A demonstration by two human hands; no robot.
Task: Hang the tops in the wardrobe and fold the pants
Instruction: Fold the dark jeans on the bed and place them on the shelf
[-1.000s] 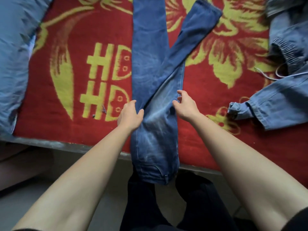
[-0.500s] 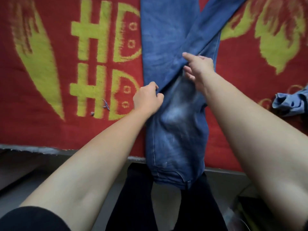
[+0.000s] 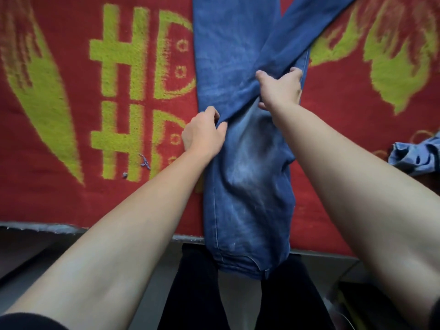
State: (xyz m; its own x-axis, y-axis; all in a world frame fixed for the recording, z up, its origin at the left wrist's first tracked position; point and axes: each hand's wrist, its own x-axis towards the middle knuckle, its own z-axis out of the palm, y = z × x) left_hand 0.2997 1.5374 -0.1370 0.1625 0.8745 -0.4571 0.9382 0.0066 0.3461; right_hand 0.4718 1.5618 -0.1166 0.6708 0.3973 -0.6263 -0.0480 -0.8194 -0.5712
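Where the two legs of the jeans (image 3: pixel 247 198) cross, I have both hands clamped on denim. My left hand (image 3: pixel 203 136) pinches a fold at the left edge of the crossing, fingers curled. My right hand (image 3: pixel 279 89), further up and to the right, grips the leg that slants toward the top right corner, thumb on one side and fingers on the other. The hands are apart, with a strip of cloth between them.

The jeans lie lengthwise on the red blanket (image 3: pixel 71 198) with its yellow-green pattern. One leg runs straight up out of view and the other lies across it. The denim is mid-blue, with whitish faded patches and soft wrinkles over the thigh part below my hands. A pale stitched seam runs down the left side. The waistband end hangs over the near edge of the bed (image 3: pixel 35 228). A crumpled pale blue garment (image 3: pixel 421 158) lies at the right edge, well apart from the jeans.
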